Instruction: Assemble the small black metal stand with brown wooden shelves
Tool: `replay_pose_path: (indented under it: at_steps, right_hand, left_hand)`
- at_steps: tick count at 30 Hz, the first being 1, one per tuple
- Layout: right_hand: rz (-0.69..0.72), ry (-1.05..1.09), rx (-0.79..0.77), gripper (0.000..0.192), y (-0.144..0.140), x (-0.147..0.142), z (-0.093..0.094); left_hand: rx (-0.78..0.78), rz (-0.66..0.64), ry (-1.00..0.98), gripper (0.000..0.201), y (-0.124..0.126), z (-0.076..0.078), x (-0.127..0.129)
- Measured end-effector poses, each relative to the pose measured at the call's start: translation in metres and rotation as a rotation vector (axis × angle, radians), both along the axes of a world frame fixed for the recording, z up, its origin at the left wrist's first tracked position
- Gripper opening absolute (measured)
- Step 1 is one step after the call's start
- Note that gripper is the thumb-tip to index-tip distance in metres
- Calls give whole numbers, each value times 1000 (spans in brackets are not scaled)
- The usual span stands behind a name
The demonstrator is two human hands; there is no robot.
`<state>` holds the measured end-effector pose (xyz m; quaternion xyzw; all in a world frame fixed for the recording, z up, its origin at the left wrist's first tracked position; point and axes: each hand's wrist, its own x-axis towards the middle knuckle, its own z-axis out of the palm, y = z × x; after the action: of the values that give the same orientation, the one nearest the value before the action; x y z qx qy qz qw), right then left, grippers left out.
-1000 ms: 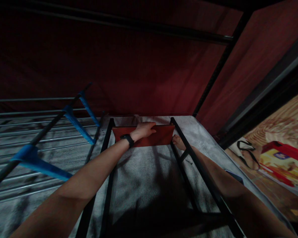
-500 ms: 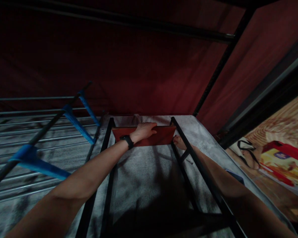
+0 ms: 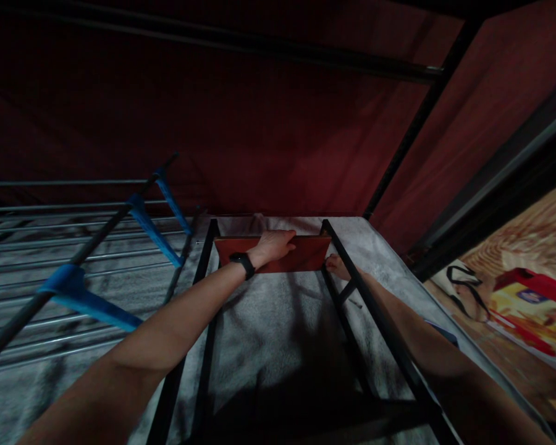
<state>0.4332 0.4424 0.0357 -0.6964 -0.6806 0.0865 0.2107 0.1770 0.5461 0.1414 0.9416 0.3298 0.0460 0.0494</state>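
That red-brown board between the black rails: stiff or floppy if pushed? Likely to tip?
The red-brown board probably stays stiff: its edges run straight under the left hand. It looks thin, so likely light. Standing on edge between the black frame rails above the grey cloth, it may tip if let go; the right hand steadies its end.

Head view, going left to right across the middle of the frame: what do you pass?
Blue-taped rod → left black frame bar → left hand on the red-brown board → right hand → right black frame bar → red and yellow box.
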Motion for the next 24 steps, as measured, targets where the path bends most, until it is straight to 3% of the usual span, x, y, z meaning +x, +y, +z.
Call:
replay_pose_path:
  at_steps: [2, 6, 9, 12, 16, 18, 20, 24]
  right_hand:
    - [-48, 36, 11, 15, 6, 12, 12]
    - [-196, 91, 155, 36, 21, 21, 54]
    - [-90, 89, 231, 32, 27, 0, 78]
    - [89, -45, 117, 36, 27, -29, 84]
    - [68, -196, 7, 36, 26, -47, 78]
    - [54, -216, 6, 32, 27, -47, 77]
    - [57, -221, 16, 30, 29, -46, 77]
    - [53, -236, 36, 29, 30, -44, 75]
  left_hand:
    - [-8, -13, -22, 30, 0, 1, -1]
    - [-56, -47, -113, 28, 3, 4, -4]
    - [-117, -80, -199, 25, 7, 5, -6]
    - [-201, -86, -281, 26, 9, 8, -7]
    - [-325, -66, -413, 29, 17, 23, -18]
    - [-313, 11, -529, 27, 28, 33, -37]
    - [-222, 171, -684, 26, 40, 39, -71]
    - [-112, 679, -950, 21, 52, 26, -155]
